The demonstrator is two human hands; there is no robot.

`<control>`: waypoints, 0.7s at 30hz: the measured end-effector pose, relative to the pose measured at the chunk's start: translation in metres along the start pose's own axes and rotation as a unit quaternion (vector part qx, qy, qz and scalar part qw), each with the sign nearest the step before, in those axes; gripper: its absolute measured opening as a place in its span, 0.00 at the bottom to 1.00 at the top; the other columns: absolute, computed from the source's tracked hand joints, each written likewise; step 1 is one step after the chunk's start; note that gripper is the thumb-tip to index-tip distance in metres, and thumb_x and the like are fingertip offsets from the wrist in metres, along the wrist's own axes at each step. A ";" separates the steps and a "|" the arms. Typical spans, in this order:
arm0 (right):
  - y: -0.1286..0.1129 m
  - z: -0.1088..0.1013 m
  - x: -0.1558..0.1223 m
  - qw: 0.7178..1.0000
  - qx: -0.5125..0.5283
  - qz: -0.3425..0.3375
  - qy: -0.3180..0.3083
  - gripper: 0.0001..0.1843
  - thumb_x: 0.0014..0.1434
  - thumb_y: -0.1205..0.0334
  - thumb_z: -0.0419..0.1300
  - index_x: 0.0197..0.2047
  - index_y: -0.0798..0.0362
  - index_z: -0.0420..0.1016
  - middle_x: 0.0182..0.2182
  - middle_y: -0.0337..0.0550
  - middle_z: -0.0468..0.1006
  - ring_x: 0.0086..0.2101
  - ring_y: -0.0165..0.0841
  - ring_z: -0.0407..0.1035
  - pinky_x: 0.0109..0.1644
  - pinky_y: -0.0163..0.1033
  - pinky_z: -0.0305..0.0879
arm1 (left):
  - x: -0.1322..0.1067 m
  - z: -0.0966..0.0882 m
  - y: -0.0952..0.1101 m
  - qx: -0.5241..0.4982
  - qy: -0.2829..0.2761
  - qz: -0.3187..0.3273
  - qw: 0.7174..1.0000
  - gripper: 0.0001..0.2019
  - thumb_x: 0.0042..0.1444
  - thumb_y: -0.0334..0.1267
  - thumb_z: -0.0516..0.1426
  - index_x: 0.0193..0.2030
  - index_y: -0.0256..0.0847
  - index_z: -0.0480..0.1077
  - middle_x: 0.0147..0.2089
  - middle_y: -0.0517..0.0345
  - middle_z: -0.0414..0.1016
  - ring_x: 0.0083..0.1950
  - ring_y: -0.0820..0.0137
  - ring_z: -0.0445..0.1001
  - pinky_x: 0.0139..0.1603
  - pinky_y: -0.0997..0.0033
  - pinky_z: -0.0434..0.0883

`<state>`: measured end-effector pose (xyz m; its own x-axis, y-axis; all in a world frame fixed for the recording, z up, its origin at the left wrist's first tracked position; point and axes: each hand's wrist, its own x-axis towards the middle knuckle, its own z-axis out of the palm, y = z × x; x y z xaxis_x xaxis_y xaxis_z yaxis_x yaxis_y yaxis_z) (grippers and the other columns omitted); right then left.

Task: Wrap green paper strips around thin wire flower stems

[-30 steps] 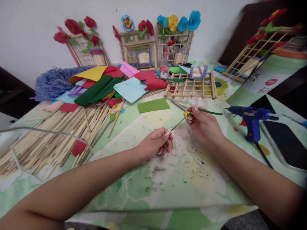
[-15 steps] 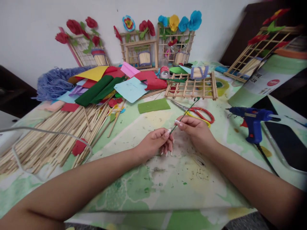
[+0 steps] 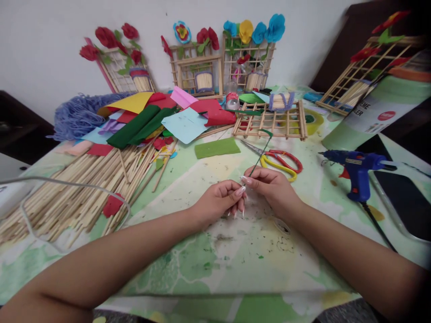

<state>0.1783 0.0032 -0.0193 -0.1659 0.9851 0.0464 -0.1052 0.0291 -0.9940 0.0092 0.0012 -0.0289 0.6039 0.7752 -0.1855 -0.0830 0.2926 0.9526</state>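
My left hand (image 3: 220, 200) and my right hand (image 3: 271, 186) meet at the middle of the table, fingertips touching. Both pinch the lower end of a thin green-wrapped stick (image 3: 260, 157) that slants up and away to the right, with a loose green tip at its top. Just beyond my right hand lie scissors (image 3: 281, 160) with red and yellow handles. A green paper strip (image 3: 217, 147) lies flat behind my hands.
A big pile of wooden sticks (image 3: 77, 190) fills the left. Coloured paper sheets (image 3: 151, 119) and blue yarn (image 3: 79, 114) lie behind it. Stick frames with paper flowers (image 3: 247, 58) lean on the wall. A blue glue gun (image 3: 355, 168) and a phone (image 3: 402, 202) lie right.
My right hand slid down the green stick from its far end toward my left hand. The stick swung more upright, and the scissors came into view behind it.
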 end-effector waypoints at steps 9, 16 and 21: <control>0.003 -0.002 0.000 0.994 0.096 0.045 0.023 0.10 0.47 0.59 0.69 0.23 0.52 0.74 0.29 0.36 0.72 0.30 0.27 0.62 0.36 0.35 0.58 | -0.004 0.000 0.007 0.034 -0.020 0.006 0.999 0.16 0.55 0.48 0.58 0.30 0.36 0.65 0.22 0.61 0.72 0.18 0.81 0.62 0.20 0.80 0.58; 0.002 -0.007 0.001 0.996 0.082 0.005 0.021 0.06 0.48 0.60 0.68 0.24 0.50 0.77 0.31 0.39 0.74 0.33 0.30 0.65 0.40 0.38 0.61 | -0.001 -0.002 0.004 0.010 -0.028 -0.013 0.999 0.19 0.51 0.52 0.60 0.28 0.35 0.67 0.22 0.59 0.72 0.19 0.80 0.62 0.21 0.79 0.57; 0.004 -0.006 0.001 0.996 0.087 0.006 0.016 0.06 0.49 0.60 0.68 0.25 0.50 0.77 0.31 0.38 0.74 0.33 0.29 0.65 0.41 0.37 0.61 | -0.003 -0.002 0.003 -0.012 -0.039 -0.023 0.999 0.20 0.51 0.54 0.59 0.29 0.36 0.67 0.23 0.57 0.73 0.20 0.79 0.65 0.22 0.78 0.58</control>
<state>0.1838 0.0055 -0.0235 -0.1367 0.9902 0.0278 -0.2730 -0.0106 -0.9619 0.0056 0.0013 -0.0263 0.6666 0.7158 -0.2082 -0.0727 0.3403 0.9375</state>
